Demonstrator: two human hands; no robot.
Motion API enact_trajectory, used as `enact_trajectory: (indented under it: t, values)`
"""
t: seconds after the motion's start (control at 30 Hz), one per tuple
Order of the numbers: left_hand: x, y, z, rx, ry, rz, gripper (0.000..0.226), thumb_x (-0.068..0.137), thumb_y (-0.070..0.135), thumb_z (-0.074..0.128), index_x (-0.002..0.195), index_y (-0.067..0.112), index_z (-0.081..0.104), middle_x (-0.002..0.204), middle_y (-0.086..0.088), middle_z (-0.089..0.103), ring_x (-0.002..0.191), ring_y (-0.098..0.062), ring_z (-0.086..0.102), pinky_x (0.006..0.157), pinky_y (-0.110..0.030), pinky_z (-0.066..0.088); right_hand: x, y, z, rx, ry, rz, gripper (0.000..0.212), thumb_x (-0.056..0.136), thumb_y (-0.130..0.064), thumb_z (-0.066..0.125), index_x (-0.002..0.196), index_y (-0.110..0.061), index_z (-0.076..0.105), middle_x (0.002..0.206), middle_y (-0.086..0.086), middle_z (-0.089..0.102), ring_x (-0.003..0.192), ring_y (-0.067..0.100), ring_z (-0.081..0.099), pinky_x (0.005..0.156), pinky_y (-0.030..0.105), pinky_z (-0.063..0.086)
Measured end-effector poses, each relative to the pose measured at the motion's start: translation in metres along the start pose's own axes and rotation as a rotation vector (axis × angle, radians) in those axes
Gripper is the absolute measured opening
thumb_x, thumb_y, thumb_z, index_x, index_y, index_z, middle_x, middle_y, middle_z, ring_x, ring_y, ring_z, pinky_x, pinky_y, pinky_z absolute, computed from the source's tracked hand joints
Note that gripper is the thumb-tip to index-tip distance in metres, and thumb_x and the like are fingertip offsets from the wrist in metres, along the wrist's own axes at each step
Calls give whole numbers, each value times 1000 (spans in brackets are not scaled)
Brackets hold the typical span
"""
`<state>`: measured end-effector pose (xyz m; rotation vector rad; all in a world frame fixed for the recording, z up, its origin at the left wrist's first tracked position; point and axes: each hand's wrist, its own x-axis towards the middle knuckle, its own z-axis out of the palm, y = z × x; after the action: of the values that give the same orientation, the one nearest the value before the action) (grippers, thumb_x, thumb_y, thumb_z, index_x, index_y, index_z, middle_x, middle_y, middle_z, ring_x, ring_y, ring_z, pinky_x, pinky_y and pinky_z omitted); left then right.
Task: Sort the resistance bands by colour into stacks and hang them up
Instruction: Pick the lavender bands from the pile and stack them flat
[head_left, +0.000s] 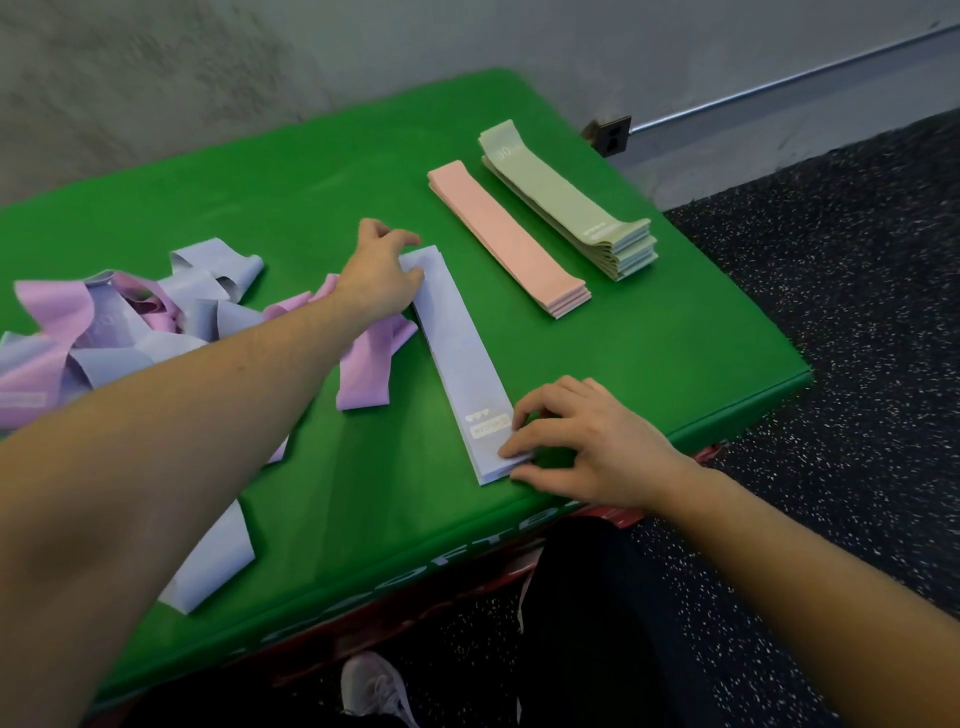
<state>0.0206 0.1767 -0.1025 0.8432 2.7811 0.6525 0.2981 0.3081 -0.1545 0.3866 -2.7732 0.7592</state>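
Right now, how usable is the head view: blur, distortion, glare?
Head view: wide-angle bowing at the green mat edges and wall rail; the near left forearm is soft; the label on the lilac stack is barely legible; lighting flat, no glare, faint shadows under both hands.
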Motion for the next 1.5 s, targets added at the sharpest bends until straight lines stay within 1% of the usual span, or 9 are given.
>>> enact_trajectory:
  t: [0.17,0.3,0.4,0.6,0.83,1.07,1.23,1.33,1.5]
  values:
    - [-42,5,-17,-57,116,93,29,100,27,56,129,23,58,136,3,44,65,-3,46,58,-16,42,4,-9,-8,364,99,226,25,87,-46,67,106,-31,72,103,-18,64,99,8,60,89,27,48]
    - [-88,-12,-31,-99,156,145,18,101,25,54,116,22,64,116,10,48,88,-5,51,85,-28,45,2,-26,-12,544,230,385,11,94,-21,66,99,-30,69,89,-22,63,77,3,58,68,14,44]
    - [-129,-33,-42,-125,203,131,14,100,22,56,109,21,66,109,8,54,91,-9,54,85,-31,45,-1,-43,-9,613,272,435,13,95,-10,63,99,-21,69,81,-16,64,63,-1,52,57,11,40]
    - [-205,-94,-57,-77,319,171,14,95,20,57,101,20,70,100,6,62,98,-17,55,86,-37,44,8,-87,5,646,287,437,20,94,-6,63,98,-24,71,92,2,69,70,0,54,63,20,46]
    - [-281,-162,-56,-77,437,61,19,87,26,59,101,18,69,102,6,61,95,-17,55,85,-32,42,34,-122,33,618,198,408,29,92,-4,65,102,-32,68,84,-9,62,70,3,52,66,24,46]
    - [-318,-211,-48,-120,528,-79,20,90,3,65,109,11,66,112,1,58,108,-20,54,95,-39,46,75,-157,59,491,21,425,25,91,-15,68,88,-40,66,87,-9,68,78,17,61,75,31,51]
    - [-313,-209,-43,-64,470,-66,31,87,31,54,112,18,68,122,2,58,119,-21,54,100,-45,44,113,-191,80,452,-70,346,23,90,-17,68,87,-40,65,87,-11,68,71,7,58,75,31,52]
    - [-307,-208,-45,-9,423,-33,39,87,39,50,119,22,64,129,3,57,126,-23,52,105,-48,41,135,-207,95,349,-71,307,14,87,-28,72,101,-28,69,98,-10,66,84,8,59,83,29,50]
    - [-300,-206,-46,48,287,6,51,92,48,37,133,29,59,149,9,48,145,-16,33,118,-38,23,157,-222,121,40,-185,418,83,64,-80,57,126,-26,56,119,3,59,107,24,58,92,42,52]
